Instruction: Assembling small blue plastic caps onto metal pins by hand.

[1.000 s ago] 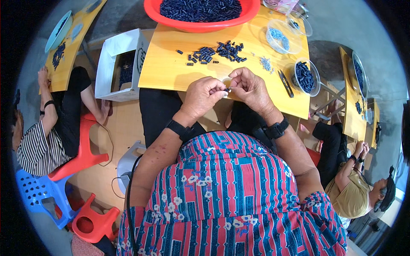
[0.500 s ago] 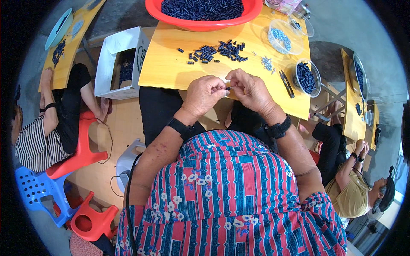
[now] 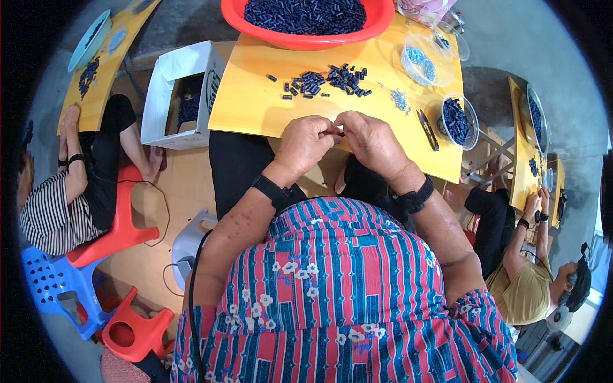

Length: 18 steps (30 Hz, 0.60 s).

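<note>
Head view: both hands meet over the near edge of the yellow bench (image 3: 255, 108), fingertips pinched together on one small dark tubular piece (image 3: 339, 133). Left hand (image 3: 305, 143) is curled closed, thumb and forefinger gripping the piece's left end. Right hand (image 3: 370, 143) is also curled, fingertips closing on the right end. The piece sits between the two hands, equally near both, held just above the bench rather than resting on it.

Long axis of the piece looks roughly left-right, running from one hand's fingertips to the other's. Most of it is hidden by the fingers, so I can't tell which end is which, or whether it's one part or two being mated.

Supply lies straight ahead of the hands:
- loose pile of dark pieces (image 3: 325, 82) mid-bench, well apart from the hands, axes scattered every way
- red basin (image 3: 306, 39) full of the same pieces at the far edge
- clear bowl of dark pieces (image 3: 457, 120) forward-right, nearer the right hand
- small heap of pale bits (image 3: 400, 99) and a dark hand tool (image 3: 428, 129) beside that bowl, also on the right-hand side.
</note>
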### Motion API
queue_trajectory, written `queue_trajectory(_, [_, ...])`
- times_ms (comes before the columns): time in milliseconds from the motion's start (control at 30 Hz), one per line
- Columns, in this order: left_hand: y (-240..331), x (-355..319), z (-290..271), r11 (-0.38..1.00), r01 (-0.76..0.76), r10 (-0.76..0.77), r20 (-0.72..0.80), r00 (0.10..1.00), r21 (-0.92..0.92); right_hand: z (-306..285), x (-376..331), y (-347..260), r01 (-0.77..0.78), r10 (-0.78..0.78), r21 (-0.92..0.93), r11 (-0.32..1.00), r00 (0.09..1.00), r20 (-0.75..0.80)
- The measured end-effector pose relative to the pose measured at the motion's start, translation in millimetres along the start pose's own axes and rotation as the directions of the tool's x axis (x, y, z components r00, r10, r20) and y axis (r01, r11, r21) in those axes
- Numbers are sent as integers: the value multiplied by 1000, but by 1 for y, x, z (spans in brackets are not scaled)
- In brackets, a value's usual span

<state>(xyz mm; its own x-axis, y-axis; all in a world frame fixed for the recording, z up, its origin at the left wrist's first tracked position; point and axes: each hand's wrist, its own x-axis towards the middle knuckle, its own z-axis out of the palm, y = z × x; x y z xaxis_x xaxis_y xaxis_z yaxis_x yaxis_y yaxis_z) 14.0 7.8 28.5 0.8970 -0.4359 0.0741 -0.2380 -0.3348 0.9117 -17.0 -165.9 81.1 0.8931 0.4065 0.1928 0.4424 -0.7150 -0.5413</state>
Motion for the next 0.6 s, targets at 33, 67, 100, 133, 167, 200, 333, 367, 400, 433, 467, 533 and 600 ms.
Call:
queue_trajectory(33, [2,-2,-1,999,35,-34,13,999,-42,-1,-1,-3,-56,57,23,998,998,-34])
queue_trajectory(67, [3,-2,-2,998,36,-36,10,999,-41,-1,-2,-5,-112,115,47,993,991,-67])
queue_trajectory(100, [4,-2,-4,998,51,-50,34,998,-44,4,-5,1,-111,114,48,993,991,-66])
queue_trajectory(133, [6,-1,-5,997,60,-57,60,997,-46,14,-11,12,-198,234,269,943,966,-111])
queue_trajectory(167, [4,-1,-4,997,60,-57,55,997,-44,19,-11,16,-256,354,482,838,927,-124])
queue_trajectory(200, [-1,-1,-2,991,81,-77,41,996,-111,23,-13,19,-251,350,482,839,929,-124])
queue_trajectory(333, [-3,-2,-1,981,73,-69,28,997,-178,31,-20,10,-372,577,733,569,816,-34])
queue_trajectory(367, [-2,-2,-2,981,73,-69,28,997,-178,31,-21,9,-378,594,737,561,803,-41])
queue_trajectory(400, [-2,-2,-2,984,67,-64,23,998,-164,30,-21,8,-378,595,737,561,803,-41])
queue_trajectory(433, [-1,-2,-3,987,62,-60,18,998,-150,29,-20,8,-377,576,680,629,813,-82])
queue_trajectory(467, [-1,-2,-3,987,62,-60,17,998,-150,29,-20,7,-374,554,618,692,824,-122])
queue_trajectory(533, [-2,-3,-2,985,64,-64,6,998,-158,27,-19,4,-380,562,622,684,819,-117])
queue_trajectory(600, [-2,-3,-1,986,55,-56,1,998,-160,26,-18,2,-388,570,626,677,814,-112])
